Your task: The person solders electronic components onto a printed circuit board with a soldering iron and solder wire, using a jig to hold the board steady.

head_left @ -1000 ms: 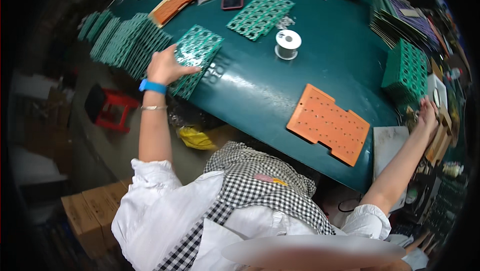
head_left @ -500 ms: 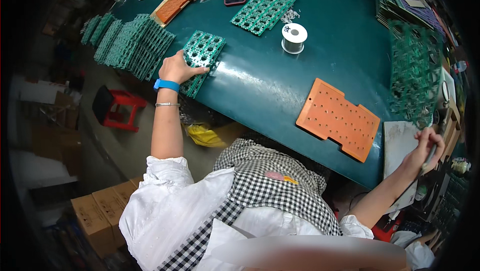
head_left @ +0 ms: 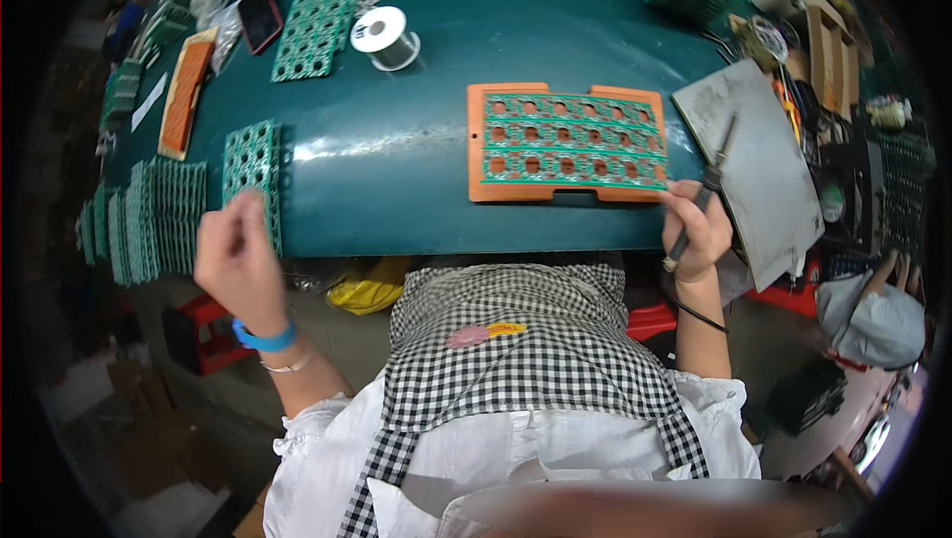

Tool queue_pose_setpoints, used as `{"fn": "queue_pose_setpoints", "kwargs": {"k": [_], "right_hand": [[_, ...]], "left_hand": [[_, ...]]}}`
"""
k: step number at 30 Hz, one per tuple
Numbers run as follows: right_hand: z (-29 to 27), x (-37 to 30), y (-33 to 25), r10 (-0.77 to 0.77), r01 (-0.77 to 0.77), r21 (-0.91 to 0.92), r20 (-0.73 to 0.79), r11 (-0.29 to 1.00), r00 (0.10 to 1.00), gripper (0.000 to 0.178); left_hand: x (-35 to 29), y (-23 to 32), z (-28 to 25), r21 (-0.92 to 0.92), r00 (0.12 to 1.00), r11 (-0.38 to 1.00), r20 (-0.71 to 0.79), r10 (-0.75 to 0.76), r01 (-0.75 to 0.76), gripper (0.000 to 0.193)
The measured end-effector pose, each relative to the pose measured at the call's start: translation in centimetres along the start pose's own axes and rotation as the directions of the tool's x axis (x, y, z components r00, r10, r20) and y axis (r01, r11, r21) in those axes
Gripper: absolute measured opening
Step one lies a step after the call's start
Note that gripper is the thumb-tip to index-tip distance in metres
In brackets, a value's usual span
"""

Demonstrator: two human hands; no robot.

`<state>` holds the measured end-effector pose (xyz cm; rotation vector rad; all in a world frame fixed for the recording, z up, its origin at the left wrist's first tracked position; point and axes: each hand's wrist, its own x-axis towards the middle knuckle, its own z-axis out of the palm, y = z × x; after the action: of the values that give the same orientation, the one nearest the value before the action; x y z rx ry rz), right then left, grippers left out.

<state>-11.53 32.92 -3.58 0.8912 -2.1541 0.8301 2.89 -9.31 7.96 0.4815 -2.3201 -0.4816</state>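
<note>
While the right hand [head_left: 698, 233] holds a soldering iron [head_left: 711, 181], the left [head_left: 240, 258] blurs, grip unclear

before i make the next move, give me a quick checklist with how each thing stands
1. Circuit board lying on the orange fixture: ok.
2. Right hand gripping the soldering iron: ok.
3. Iron's tip clear of the board: ok, it points away from the body.
4. Tip hot: cannot tell.
5. Left hand empty: cannot tell, its fingers are blurred.
6. Wire spool standing upright: ok.
</note>
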Motion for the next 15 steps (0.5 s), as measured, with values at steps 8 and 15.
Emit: {"fn": "queue_pose_setpoints", "kwargs": {"k": [8,15], "right_hand": [[-0.3,-1.0,-0.1,0.322,-0.323,0.126,0.03,0.938,0.946,0.027],[-0.2,-1.2,-0.6,0.388,-0.415,0.182,0.164,0.892,0.907,0.029]], "left_hand": [[-4.9,6.2,12.1,-0.327,0.838,0.945,0.515,0.183,-0.005,0.025],[-4.4,5.7,13.8,-0.353,0.774,0.936,0.592,0.224,0.0,0.036]]}}
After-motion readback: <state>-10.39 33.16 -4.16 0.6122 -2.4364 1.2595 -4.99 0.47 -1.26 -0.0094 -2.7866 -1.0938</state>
